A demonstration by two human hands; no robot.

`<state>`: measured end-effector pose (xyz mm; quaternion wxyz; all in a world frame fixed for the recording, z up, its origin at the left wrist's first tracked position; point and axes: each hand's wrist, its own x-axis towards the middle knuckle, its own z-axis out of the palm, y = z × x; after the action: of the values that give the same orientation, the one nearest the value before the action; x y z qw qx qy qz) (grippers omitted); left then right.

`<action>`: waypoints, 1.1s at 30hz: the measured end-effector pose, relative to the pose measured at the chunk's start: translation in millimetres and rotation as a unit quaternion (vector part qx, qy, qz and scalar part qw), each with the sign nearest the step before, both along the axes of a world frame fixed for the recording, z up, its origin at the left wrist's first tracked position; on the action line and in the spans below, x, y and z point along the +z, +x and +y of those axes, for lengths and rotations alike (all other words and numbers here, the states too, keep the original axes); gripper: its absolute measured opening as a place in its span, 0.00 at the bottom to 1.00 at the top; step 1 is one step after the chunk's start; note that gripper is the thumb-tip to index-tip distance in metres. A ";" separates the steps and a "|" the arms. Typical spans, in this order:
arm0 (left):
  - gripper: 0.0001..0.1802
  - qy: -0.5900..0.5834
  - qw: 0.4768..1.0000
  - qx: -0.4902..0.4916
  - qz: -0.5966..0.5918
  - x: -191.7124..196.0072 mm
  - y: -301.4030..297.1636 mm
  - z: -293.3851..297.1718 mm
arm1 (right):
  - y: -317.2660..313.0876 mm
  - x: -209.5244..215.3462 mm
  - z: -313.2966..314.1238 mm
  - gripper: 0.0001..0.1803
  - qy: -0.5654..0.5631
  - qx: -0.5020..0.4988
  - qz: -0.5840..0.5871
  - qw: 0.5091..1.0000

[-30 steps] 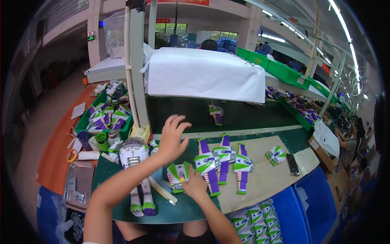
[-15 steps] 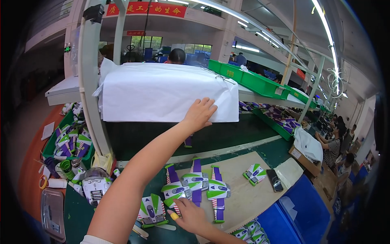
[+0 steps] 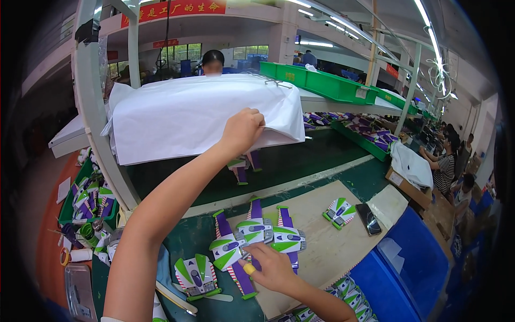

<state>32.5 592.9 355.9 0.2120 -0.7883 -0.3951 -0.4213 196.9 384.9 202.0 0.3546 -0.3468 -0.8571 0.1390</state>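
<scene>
My left hand (image 3: pixel 244 129), fingers curled closed, grips the front of a white sheet (image 3: pixel 171 123) draped over the shelf. The sheet bunches beside the fingers. My right hand (image 3: pixel 270 268), with a yellow wrap on one digit, is closed around the near end of a white, green and purple toy wing pack (image 3: pixel 228 249); its fingertips partly hide the toy. Two more winged toys lie close by, one behind (image 3: pixel 255 231) and one to the right (image 3: pixel 287 239). A toy body without long wings (image 3: pixel 196 276) lies to the left.
Below the sheet, winged toys (image 3: pixel 240 170) lie on a dark green belt. A phone (image 3: pixel 368 220) and another toy body (image 3: pixel 339 213) rest on the board. Blue bins (image 3: pixel 410 263) stand at right, green trays (image 3: pixel 316 80) above. A post (image 3: pixel 96 107) rises at left; people sit beyond.
My left hand has closed from spread fingers, bunching the sheet and shifting left. My right hand has moved right and closed on the toy. More toys show beneath the sheet; the view has shifted.
</scene>
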 end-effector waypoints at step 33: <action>0.06 0.143 0.969 0.053 0.194 -24.4 16.2 0.6 | 17.4 41.9 152.6 0.09 -0.078 -0.040 0.227 0.970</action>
<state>48.7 593.5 331.5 0.4168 -0.7945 -0.3234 -0.3006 214.3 537.5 243.9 0.5173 -0.3666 -0.7261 0.2661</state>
